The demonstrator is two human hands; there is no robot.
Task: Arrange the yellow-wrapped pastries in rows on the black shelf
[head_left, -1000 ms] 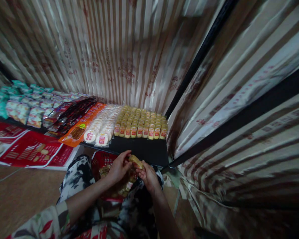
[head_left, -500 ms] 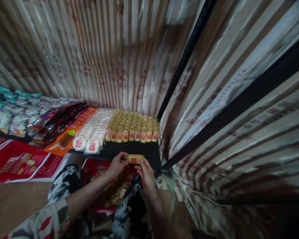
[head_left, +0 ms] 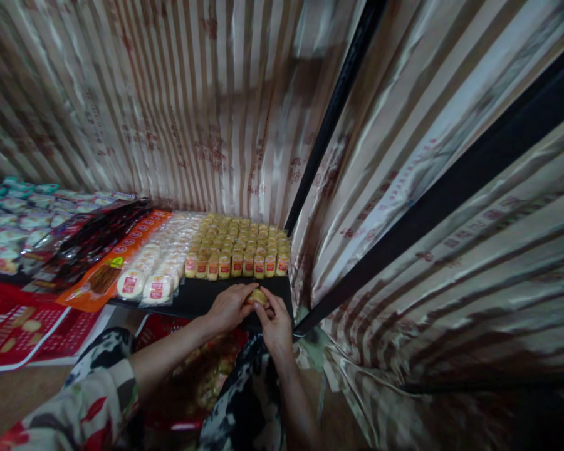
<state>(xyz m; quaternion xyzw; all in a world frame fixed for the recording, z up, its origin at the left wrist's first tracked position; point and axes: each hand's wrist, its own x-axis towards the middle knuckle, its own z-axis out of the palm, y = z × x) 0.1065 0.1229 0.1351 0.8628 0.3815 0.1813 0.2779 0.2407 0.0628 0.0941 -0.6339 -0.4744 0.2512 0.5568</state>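
Note:
My left hand (head_left: 229,307) and my right hand (head_left: 273,322) both pinch one small yellow wrapped snack pack (head_left: 258,295), held low over the front edge of a black shelf (head_left: 202,299). Just behind it stand rows of the same yellow packs with red labels (head_left: 237,245). Round white wrapped cakes (head_left: 157,270) lie in rows to their left. A red basket (head_left: 157,329) with more packs sits on my lap, partly hidden by my left arm.
Orange-backed and dark snack packets (head_left: 98,247) and teal-and-white bags (head_left: 14,213) fill the shelf's left part. Red printed sheets (head_left: 19,322) lie on the floor at left. Striped shiny curtains (head_left: 192,106) with black bars (head_left: 329,125) close in behind and at right.
Both hands have carried the yellow pack from above the basket forward and down to the shelf's front edge. The view has shifted right and closer to the shelf.

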